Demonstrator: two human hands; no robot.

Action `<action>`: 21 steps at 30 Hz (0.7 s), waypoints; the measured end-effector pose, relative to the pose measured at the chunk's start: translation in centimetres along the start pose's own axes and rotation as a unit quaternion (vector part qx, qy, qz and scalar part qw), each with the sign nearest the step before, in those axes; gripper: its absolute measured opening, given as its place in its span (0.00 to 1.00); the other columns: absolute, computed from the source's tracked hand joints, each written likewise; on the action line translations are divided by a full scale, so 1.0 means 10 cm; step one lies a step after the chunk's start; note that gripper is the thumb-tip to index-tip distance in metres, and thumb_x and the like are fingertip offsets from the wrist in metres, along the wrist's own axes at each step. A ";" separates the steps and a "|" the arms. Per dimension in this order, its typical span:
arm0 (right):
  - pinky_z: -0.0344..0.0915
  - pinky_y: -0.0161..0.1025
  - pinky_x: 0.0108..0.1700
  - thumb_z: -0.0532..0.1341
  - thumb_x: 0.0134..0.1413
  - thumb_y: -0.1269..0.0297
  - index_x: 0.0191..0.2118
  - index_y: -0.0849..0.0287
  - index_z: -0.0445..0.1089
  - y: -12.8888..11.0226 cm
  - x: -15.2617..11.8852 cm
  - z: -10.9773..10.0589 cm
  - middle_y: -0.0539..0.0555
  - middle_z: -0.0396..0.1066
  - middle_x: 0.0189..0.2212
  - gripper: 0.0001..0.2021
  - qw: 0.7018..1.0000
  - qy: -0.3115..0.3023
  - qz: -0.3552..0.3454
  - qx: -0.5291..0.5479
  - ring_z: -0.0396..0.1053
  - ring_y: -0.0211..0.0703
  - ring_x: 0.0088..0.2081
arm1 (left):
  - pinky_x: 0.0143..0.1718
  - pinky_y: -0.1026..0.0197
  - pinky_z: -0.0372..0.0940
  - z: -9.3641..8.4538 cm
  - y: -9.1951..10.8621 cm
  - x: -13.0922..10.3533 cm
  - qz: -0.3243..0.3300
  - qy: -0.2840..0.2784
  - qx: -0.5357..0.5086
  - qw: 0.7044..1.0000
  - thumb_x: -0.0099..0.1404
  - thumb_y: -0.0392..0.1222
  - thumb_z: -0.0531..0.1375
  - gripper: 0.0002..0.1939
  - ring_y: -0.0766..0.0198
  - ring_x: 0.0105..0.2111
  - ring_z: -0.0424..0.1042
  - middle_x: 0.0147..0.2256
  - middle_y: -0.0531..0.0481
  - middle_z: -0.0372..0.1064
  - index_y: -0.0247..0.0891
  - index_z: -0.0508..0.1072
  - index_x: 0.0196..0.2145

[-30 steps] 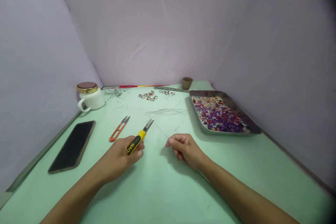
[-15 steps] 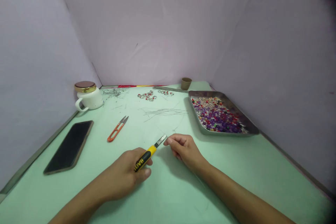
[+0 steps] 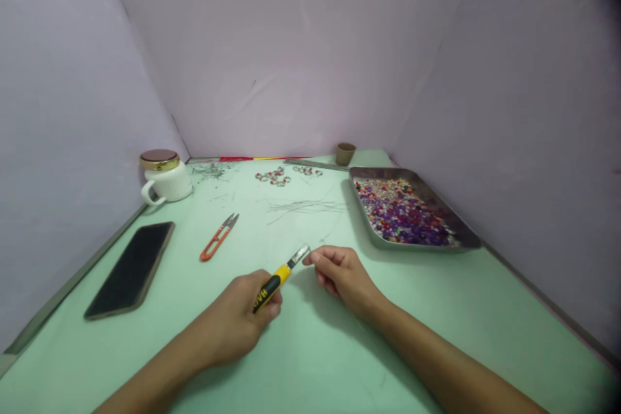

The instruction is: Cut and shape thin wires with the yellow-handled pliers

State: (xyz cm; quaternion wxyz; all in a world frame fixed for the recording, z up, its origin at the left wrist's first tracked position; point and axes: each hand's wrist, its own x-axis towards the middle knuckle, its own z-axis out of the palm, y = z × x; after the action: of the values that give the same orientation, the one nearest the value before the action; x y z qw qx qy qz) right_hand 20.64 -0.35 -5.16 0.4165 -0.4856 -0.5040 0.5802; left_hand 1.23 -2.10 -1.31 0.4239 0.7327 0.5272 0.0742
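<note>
My left hand [image 3: 245, 310] is closed around the handle of a yellow-and-black hand tool [image 3: 272, 288]. Its short silver metal end points up and right. Just beside that tip, my right hand [image 3: 342, 272] is closed, thumb and forefinger pinched together. A thin wire [image 3: 306, 250] seems to run between the tool's end and these fingertips, though it is very fine and mostly hidden. Beyond the hands lie several loose straight wires [image 3: 305, 206]. Red-handled thread snips [image 3: 219, 239] rest to the left of the tool.
At the right stands a metal tray [image 3: 376, 242] of mixed beads. Small red-and-silver beaded pieces [image 3: 274, 176] lie farther back, near wire scraps [image 3: 211, 171] and a small brown cup [image 3: 345, 154]. On the left are a white lidded mug [image 3: 167, 182] and a phone [image 3: 130, 270].
My left hand has turned the tool slightly, and less of the handle's lettering shows. The right hand keeps its pinch by the tip. The whole view has shifted a little.
</note>
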 end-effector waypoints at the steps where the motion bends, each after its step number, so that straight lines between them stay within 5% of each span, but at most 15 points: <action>1: 0.43 0.29 0.16 0.55 0.47 0.58 0.28 0.63 0.69 -0.01 0.00 0.00 0.44 0.56 0.13 0.12 1.000 0.000 0.006 0.008 0.48 0.28 0.13 | 0.27 0.65 0.55 -0.02 0.01 0.00 0.008 -0.006 -0.007 1.000 0.56 0.43 0.50 0.07 0.66 0.26 0.59 0.26 0.55 0.61 0.38 0.63 0.29; 14: 0.46 0.29 0.17 0.55 0.46 0.64 0.25 0.64 0.69 -0.04 -0.02 0.01 0.45 0.56 0.12 0.09 0.994 0.064 -0.030 -0.079 0.50 0.29 0.15 | 0.27 0.65 0.53 -0.10 0.10 -0.02 0.002 -0.049 -0.062 0.997 0.58 0.44 0.50 0.09 0.68 0.25 0.54 0.26 0.55 0.56 0.36 0.64 0.32; 21: 0.40 0.28 0.14 0.57 0.44 0.59 0.25 0.63 0.66 -0.01 -0.02 0.01 0.42 0.54 0.10 0.10 0.995 0.016 0.038 0.095 0.46 0.27 0.11 | 0.27 0.66 0.54 -0.12 0.13 -0.03 -0.002 -0.053 -0.067 0.996 0.57 0.44 0.50 0.10 0.67 0.26 0.55 0.26 0.55 0.57 0.36 0.64 0.33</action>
State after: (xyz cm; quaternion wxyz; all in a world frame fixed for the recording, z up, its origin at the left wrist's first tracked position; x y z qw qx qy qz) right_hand 20.57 -0.49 -5.00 0.4465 -0.4716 -0.4213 0.6331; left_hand 1.35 -1.83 0.46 0.4998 0.7044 0.4993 0.0694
